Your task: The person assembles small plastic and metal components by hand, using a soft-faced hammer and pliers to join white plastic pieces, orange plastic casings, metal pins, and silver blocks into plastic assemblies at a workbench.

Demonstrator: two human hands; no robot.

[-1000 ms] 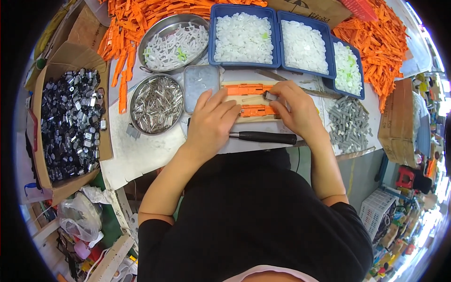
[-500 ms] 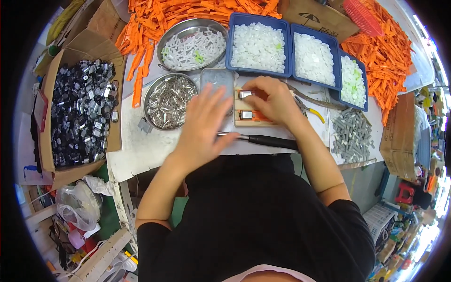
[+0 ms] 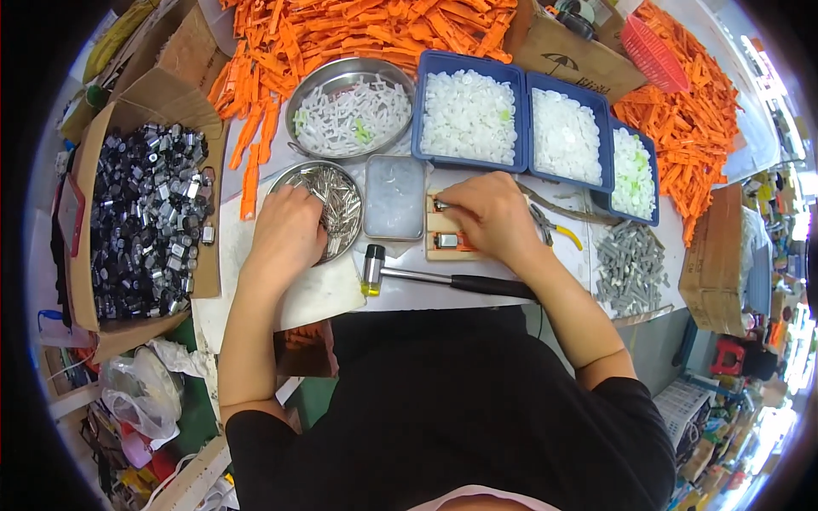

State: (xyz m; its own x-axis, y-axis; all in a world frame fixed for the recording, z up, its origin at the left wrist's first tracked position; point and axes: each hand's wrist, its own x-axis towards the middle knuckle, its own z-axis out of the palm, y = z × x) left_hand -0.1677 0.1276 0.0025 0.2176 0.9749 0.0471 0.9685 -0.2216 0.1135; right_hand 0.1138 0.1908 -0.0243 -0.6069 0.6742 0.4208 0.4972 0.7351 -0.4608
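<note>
My left hand (image 3: 288, 228) reaches into a round metal bowl (image 3: 358, 223) of thin silver pins (image 3: 339, 198). Its fingers are curled among the pins and the fingertips are hidden. Over the upper slot of a small wooden fixture (image 3: 449, 255), my right hand (image 3: 492, 213) pinches with thumb and fingers; a bit of silver shows there, but what they grip is mostly covered. In the lower slot lies a small silver motor (image 3: 446, 241) in an orange plastic part (image 3: 464, 242). A mallet (image 3: 417, 275) with a black and yellow head lies just in front of the fixture.
Between bowl and fixture sits a clear rectangular container (image 3: 394, 200). Behind are a metal pan (image 3: 300, 115) of white parts, blue trays (image 3: 471, 163) of white pieces and heaped orange parts (image 3: 375, 30). Left stands a motor box (image 3: 153, 221); right lie pliers (image 3: 566, 236) and grey pieces (image 3: 630, 264).
My left hand has moved left, from above the clear container into the bowl of pins, uncovering the mallet head. My right fingers now cover the motor in the upper slot.
</note>
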